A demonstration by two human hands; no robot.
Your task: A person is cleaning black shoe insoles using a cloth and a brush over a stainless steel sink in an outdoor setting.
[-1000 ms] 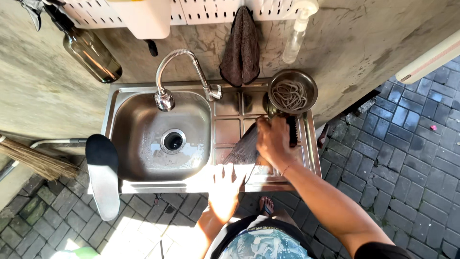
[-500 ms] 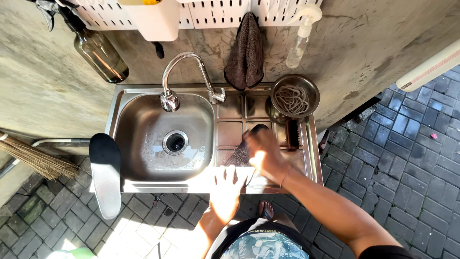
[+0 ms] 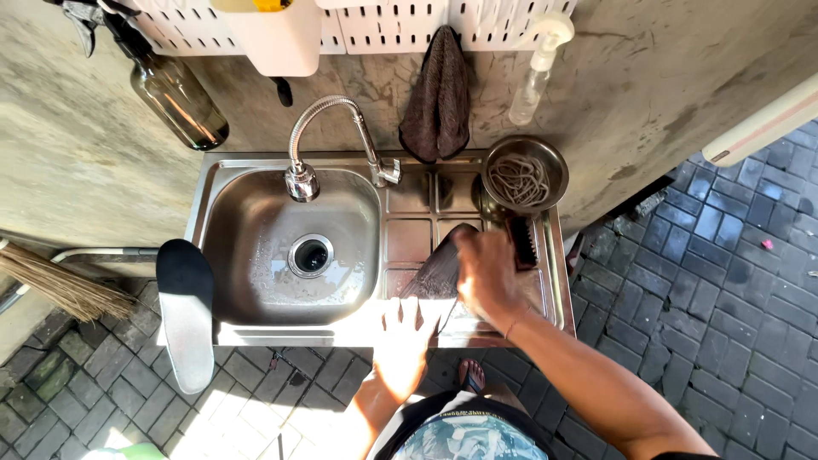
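A dark grey insole lies slantwise on the ribbed drainboard of a steel sink. My right hand rests on the insole's upper end with the fingers curled over it. My left hand lies flat with spread fingers on the sink's front rim, its fingertips at the insole's lower end. A black scrubbing brush lies on the drainboard just right of my right hand. A second insole, black on top with a pale lower part, rests over the sink's left front corner.
The basin with its drain lies left of the drainboard, under a curved tap. A metal bowl holding dark laces stands at the back right. A brown cloth, a spray bottle and a glass bottle are along the wall. A broom lies left.
My right hand has slid down the insole toward me, from near the bowl to the drainboard's middle. My left hand has stayed flat on the front rim.
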